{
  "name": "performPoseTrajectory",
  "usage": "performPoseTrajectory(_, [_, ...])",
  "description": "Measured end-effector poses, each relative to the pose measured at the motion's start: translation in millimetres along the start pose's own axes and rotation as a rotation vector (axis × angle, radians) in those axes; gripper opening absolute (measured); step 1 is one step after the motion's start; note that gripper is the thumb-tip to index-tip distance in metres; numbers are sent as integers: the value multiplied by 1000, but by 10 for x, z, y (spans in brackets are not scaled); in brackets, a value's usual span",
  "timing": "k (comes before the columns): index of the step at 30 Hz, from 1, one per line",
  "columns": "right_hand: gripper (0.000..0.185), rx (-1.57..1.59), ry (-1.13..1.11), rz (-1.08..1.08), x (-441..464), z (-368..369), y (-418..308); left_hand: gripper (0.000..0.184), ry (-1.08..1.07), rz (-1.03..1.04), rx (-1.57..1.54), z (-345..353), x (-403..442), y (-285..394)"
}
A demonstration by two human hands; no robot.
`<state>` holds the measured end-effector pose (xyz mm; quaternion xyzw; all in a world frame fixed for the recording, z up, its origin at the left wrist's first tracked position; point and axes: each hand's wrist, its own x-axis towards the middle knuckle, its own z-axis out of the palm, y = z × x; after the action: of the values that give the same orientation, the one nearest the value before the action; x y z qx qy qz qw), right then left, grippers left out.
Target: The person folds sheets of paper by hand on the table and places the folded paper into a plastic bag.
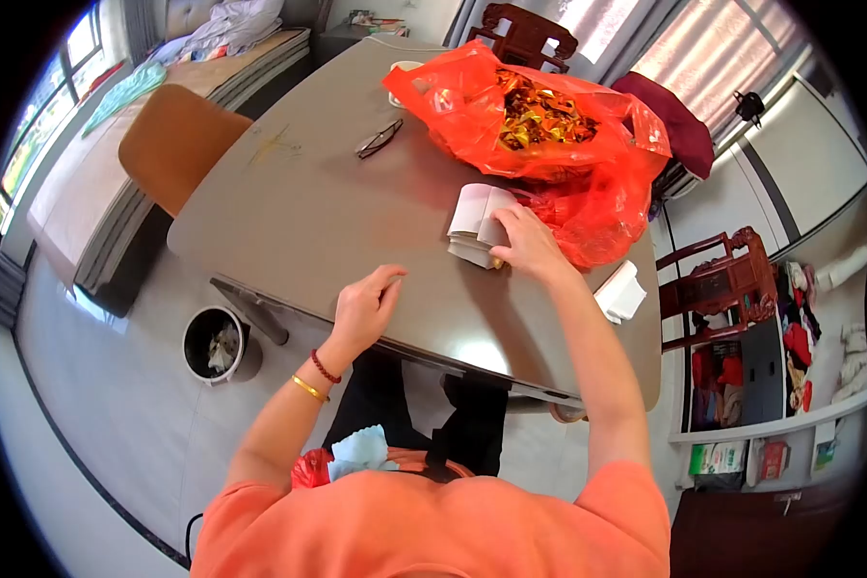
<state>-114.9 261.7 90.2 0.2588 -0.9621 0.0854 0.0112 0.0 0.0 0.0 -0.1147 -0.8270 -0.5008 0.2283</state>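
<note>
On the grey-brown table (289, 212) lies a stack of pale paper pieces (474, 217). My right hand (528, 239) rests at the right side of this stack, its fingers bent against the edge; whether they grip a piece is too small to tell. Over the table's near edge is my left hand (364, 306), thumb and index finger apart, holding nothing. Behind the stack, a large red plastic bag (453, 96) lies open with shiny gold and orange folded pieces (541, 114) inside. A white object (621, 292) lies to the right of my right forearm.
Eyeglasses (379, 140) and a white cup (396, 81) stand on the table's far part. A brown chair (169, 144) is at the left, a carved wooden chair (727, 284) at the right. A waste bin (220, 345) is on the floor at the left.
</note>
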Motion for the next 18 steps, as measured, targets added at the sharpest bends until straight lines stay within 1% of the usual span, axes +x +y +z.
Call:
performPoseTrajectory(2, [54, -6, -51, -10, -88, -110, 97, 16, 32, 50, -56, 155, -23, 65])
performPoseTrajectory(3, [53, 83, 10, -13, 113, 176, -161, 15, -22, 74, 58, -276, 67, -111])
performPoseTrajectory(5, [50, 56, -15, 5, 34, 143, -54, 13, -37, 39, 66, -159, 38, -27])
performPoseTrajectory(8, [44, -3, 302, -122, -79, 253, -41, 13, -18, 10, 34, -90, 9, -7])
performPoseTrajectory(11, [40, 32, 330, -112, -107, 294, 4, 12, -15, 23, 52, -95, 8, -12])
performPoseTrajectory(14, [31, 125, 238, -46, -107, 261, 16, 12, -28, 8, 49, -103, 22, 8])
performPoseTrajectory(17, [18, 118, 212, -32, -158, 220, -61, 12, -16, 41, 68, -86, 22, -18])
performPoseTrajectory(18, [15, 141, 253, -44, -163, 249, -52, 13, -7, 50, 60, -73, 19, -33])
